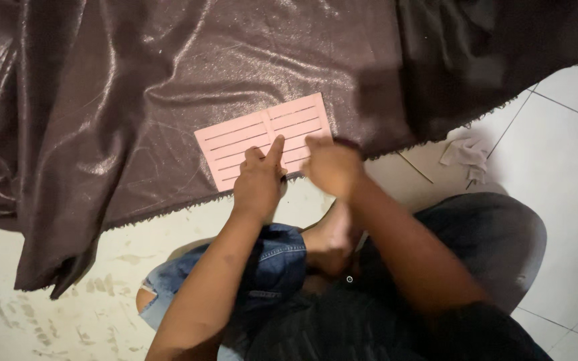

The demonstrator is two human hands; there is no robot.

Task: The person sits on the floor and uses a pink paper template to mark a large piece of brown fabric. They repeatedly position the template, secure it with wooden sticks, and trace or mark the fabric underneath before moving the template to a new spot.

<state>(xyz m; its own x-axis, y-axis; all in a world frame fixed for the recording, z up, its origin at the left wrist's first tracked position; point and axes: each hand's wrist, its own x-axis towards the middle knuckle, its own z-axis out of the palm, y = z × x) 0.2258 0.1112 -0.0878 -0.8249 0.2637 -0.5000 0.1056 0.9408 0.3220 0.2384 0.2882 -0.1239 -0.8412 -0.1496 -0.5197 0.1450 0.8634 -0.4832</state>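
A pink card with ruled dark lines (262, 137) lies flat on a shiny dark brown cloth (135, 100) spread over the floor. My left hand (260, 182) rests on the card's near edge, index finger stretched out and pressing on it. My right hand (332, 166) is blurred, fingers curled at the card's lower right corner; whether it grips anything cannot be made out.
The cloth's frayed edge (168, 210) runs across a white tiled floor (556, 147). Crumpled white scraps (464, 157) and a thin stick (415, 167) lie to the right. My knees in blue jeans (275, 257) and dark trousers (490, 234) are below.
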